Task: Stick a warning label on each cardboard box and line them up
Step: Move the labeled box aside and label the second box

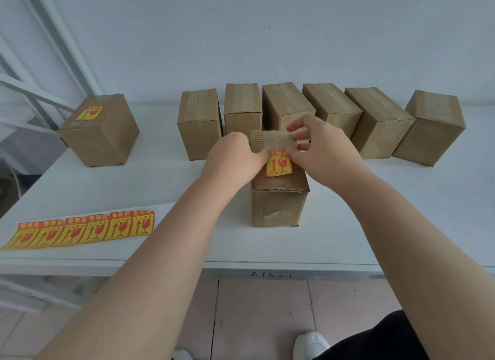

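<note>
At the far left of the white table [80, 188] stands one labelled box [99, 130], and near the front edge lies the sticker strip [80, 229]. In the middle, my left hand [235, 161] and my right hand [318, 150] pinch the warning label [278, 165] onto the near box [278, 198]. Behind stands a row of six plain boxes [332, 110].
</note>
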